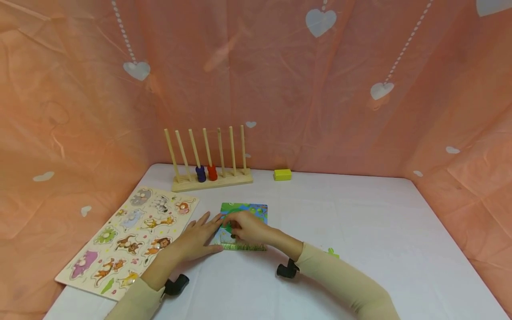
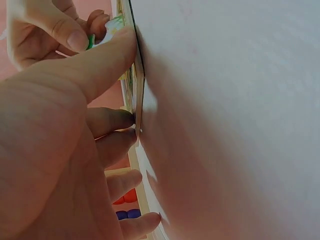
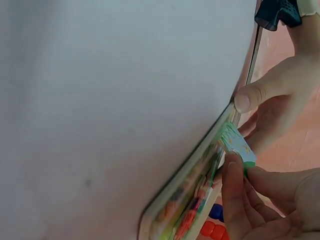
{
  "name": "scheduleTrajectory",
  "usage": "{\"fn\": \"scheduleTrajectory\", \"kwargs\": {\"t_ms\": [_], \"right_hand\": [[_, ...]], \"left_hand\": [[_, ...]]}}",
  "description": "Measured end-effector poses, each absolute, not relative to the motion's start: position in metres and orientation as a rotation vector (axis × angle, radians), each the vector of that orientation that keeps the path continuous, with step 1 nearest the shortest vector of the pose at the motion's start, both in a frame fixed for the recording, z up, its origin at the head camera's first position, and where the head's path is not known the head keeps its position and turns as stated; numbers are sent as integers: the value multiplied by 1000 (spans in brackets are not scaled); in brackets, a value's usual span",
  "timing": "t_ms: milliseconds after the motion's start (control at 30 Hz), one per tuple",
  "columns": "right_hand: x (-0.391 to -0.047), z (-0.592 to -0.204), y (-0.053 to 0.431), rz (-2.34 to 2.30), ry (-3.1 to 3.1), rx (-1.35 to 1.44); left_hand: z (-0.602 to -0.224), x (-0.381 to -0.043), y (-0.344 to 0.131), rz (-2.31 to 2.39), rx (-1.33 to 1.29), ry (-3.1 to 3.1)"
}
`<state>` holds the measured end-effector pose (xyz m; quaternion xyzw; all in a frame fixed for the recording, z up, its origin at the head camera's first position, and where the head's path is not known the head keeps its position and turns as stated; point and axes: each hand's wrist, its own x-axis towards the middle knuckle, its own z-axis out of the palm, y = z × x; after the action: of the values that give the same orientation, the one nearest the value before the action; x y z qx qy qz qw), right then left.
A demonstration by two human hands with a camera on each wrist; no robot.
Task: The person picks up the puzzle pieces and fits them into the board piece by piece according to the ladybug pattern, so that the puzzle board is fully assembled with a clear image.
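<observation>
Puzzle piece (image 3: 239,145), pinched by the right hand (image 1: 250,229), should be light, stiff, best held edgewise; beside those fingers, the left hand (image 1: 194,241) touches the puzzle board (image 1: 258,247), fingers straight.

The piece (image 3: 239,144) is pale blue and green; the puzzle (image 1: 258,213) blue and green, grass-patterned; the board (image 1: 149,211) cream, animal-patterned; beads (image 1: 212,173) navy and red; block (image 1: 282,174) yellow; worktop (image 1: 360,231) white; backdrop (image 1: 260,80) peach, heart-patterned.
</observation>
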<state>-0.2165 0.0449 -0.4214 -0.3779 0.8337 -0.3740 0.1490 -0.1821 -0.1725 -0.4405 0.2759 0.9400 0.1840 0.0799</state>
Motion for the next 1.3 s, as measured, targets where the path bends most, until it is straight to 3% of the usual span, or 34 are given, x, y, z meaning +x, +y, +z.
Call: {"fn": "scheduleTrajectory", "kwargs": {"t_ms": [467,833,1300], "right_hand": [[-211,-427,41,-1189,2436,-994],[-209,-426,38,-635,2830,-1139],[-213,-428,36,-686,2681,-1117]], "left_hand": [[-441,-183,-171,544,816,2812],[-442,-182,-172,545,823,2817],[-440,-181,-171,547,809,2807]]}}
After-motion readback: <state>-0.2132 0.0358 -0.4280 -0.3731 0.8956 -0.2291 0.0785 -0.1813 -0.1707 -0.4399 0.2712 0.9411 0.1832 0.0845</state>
